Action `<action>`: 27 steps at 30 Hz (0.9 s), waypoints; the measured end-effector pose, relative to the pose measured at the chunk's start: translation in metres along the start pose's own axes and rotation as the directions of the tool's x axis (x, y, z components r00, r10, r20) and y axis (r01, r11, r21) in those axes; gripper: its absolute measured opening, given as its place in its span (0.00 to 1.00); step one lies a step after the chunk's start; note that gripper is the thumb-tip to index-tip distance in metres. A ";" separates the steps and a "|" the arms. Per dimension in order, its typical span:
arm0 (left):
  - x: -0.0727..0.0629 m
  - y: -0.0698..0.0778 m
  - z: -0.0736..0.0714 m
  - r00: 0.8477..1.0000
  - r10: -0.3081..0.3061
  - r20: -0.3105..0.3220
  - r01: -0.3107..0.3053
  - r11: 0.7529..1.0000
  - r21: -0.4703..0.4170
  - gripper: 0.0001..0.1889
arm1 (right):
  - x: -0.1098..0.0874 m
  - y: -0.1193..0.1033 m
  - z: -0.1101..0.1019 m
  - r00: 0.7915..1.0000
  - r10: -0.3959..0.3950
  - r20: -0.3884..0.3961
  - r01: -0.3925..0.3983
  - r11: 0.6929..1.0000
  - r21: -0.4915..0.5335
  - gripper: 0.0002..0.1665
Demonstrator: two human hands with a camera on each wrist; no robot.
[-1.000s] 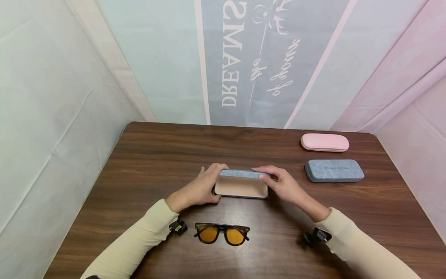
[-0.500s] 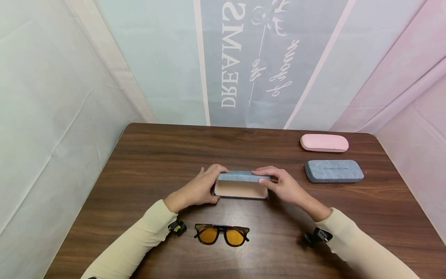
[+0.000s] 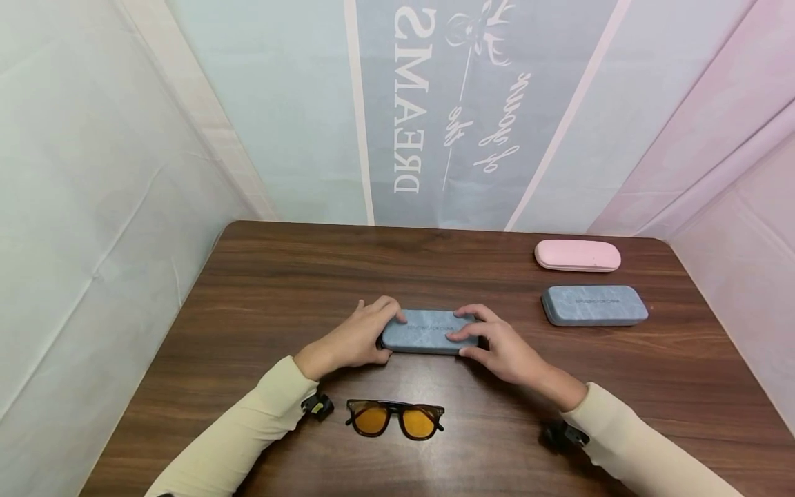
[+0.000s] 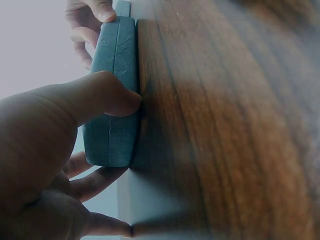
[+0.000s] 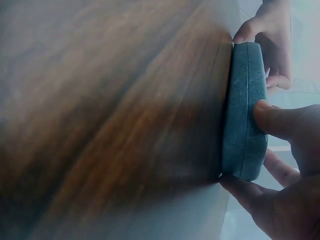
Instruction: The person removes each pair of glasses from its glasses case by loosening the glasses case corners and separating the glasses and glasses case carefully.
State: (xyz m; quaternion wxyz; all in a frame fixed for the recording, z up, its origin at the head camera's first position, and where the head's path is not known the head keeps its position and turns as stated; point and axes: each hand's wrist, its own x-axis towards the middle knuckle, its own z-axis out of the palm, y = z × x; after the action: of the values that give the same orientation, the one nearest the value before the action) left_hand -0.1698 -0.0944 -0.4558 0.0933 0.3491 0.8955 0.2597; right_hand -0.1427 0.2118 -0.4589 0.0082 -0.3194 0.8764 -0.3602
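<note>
A blue glasses case [image 3: 428,337] with small lettering lies closed on the table between my hands. My left hand [image 3: 352,337] grips its left end, thumb along the near side. In the left wrist view that thumb [image 4: 120,100] crosses the seam of the case [image 4: 111,140]. At the opposite end my right hand [image 3: 508,351] holds the case, thumb at the lid's near edge and fingers bent over the top. In the right wrist view the right thumb [image 5: 272,117] presses on the lid side, above the seam. Nearer to me lie black-framed sunglasses [image 3: 393,404] with amber lenses.
A second blue glasses case [image 3: 595,306] sits at the right of the wooden table [image 3: 298,262], closed. Behind it is a pink glasses case [image 3: 577,255], also closed. Fabric backdrops [image 3: 298,138] rise past the table's far edge and at both sides.
The lid of the middle case, raised with its pale lining showing before, has swung down toward me and is shut. My right hand's fingers moved with it; the left hand stayed in place.
</note>
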 end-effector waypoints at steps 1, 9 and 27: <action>0.000 0.000 0.000 1.000 -0.001 0.001 0.001 1.000 -0.002 0.28 | 0.000 0.000 0.000 1.000 0.004 0.006 -0.004 1.000 0.000 0.19; 0.000 -0.003 0.003 1.000 0.001 -0.005 -0.001 1.000 -0.013 0.28 | 0.000 -0.001 -0.001 1.000 0.016 0.025 -0.016 1.000 -0.003 0.19; -0.003 -0.002 0.003 1.000 -0.002 0.007 0.002 0.996 -0.089 0.26 | 0.000 -0.005 -0.002 0.999 0.027 0.036 -0.024 0.997 -0.079 0.39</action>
State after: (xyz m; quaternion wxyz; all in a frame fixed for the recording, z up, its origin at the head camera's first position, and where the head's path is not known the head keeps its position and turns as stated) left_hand -0.1679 -0.0960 -0.4588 0.1122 0.3447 0.8830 0.2982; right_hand -0.1407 0.2101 -0.4539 0.0164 -0.3149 0.8937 -0.3193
